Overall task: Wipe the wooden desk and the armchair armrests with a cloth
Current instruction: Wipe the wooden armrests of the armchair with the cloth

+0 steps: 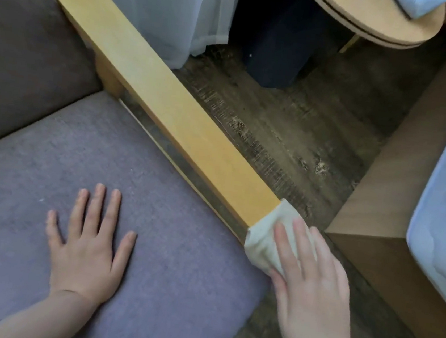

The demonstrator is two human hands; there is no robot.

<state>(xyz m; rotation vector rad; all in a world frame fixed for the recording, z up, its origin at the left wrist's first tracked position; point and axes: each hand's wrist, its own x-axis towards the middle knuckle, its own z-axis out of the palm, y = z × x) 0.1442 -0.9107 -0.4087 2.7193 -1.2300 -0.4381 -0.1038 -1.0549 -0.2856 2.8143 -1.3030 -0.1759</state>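
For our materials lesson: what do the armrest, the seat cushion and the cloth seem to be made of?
Armrest: light wood, probably smooth-sealed; flat yellowish surface with a soft sheen.
Seat cushion: woven upholstery fabric, grey-purple, matte, slightly fuzzy.
Cloth: soft pale textile; it folds around the armrest end under the right hand. Fibre unclear.

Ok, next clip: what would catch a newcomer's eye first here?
The long wooden armrest running diagonally through the frame, with the right hand pressing a pale cloth over its near end. Then the left hand, spread flat on the grey seat cushion.
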